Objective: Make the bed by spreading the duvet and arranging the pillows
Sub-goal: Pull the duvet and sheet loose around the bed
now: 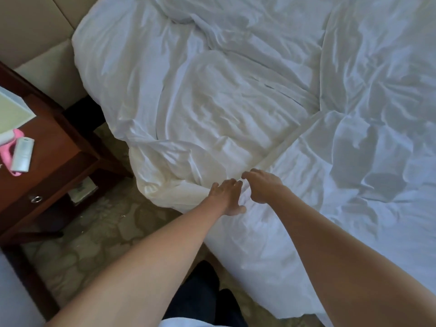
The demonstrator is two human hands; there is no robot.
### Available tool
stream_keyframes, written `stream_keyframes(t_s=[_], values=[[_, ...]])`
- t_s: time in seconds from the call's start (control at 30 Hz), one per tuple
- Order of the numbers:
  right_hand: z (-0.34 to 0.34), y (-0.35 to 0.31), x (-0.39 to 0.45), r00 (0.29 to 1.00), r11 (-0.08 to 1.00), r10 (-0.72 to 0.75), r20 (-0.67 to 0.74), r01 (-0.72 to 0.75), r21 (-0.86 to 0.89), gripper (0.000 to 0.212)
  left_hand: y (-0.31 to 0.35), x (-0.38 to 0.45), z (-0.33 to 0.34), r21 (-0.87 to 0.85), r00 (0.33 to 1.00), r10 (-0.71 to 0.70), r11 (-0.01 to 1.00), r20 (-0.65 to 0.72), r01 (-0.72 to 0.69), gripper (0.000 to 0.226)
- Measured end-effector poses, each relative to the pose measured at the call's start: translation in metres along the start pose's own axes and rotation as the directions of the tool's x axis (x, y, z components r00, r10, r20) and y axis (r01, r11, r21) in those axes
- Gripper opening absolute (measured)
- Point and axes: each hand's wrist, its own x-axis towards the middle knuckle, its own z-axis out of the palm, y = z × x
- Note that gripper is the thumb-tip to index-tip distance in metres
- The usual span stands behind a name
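Both bare forearms reach forward from the bottom of the view, over dark trousers and a patterned carpet. The left hand lies with fingers spread and nearly flat on the white duvet, gripping nothing that shows. Just beside it, to its right and almost touching, the right hand is curled loosely, fingers bent down onto the cloth; whether it pinches a fold I cannot tell. The duvet spreads crumpled away from both hands, its folded edge running beyond the right hand's knuckles. Past the left hand lies a rumpled white pillow. Well to the left of the left hand stands a wooden nightstand bearing a white remote on something pink.
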Motion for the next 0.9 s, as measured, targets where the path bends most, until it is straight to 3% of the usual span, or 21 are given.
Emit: stream_keyframes(t_s=[0.1,0.23,0.33,0.47,0.57,0.7,0.9], values=[[-0.007,0.020,0.039,0.996,0.989,-0.022,0.087,0.034,-0.144,0.061,-0.002,0.038,0.005,-0.117,0.999,0.051,0.992,0.002,-0.051,0.084],[-0.020,0.028,0.091,0.978,0.954,-0.065,0.199,0.119,-0.275,0.088,0.000,0.068,0.008,-0.081,0.993,0.083,0.994,0.084,-0.076,0.069],[-0.017,0.030,0.110,0.970,0.933,-0.117,0.214,0.181,-0.311,0.095,-0.001,0.080,0.010,-0.056,0.985,-0.042,0.997,0.170,0.052,0.076],[0.001,0.045,0.109,0.937,0.912,-0.112,0.331,0.230,-0.339,0.104,-0.008,0.074,0.014,-0.116,0.930,-0.234,0.954,0.285,0.276,0.109],[0.014,0.062,0.097,0.922,0.907,-0.072,0.382,0.220,-0.360,0.097,0.000,0.060,0.017,-0.089,0.882,-0.270,0.941,0.387,0.327,0.115],[0.021,0.074,0.061,0.936,0.933,-0.110,0.333,0.213,-0.290,0.078,0.029,0.042,0.030,0.002,0.822,-0.355,0.918,0.446,0.395,0.121],[0.030,0.097,-0.029,0.935,0.943,-0.175,0.309,0.249,-0.221,0.071,0.091,-0.021,0.063,-0.203,0.907,-0.258,0.920,0.331,0.336,0.098]])
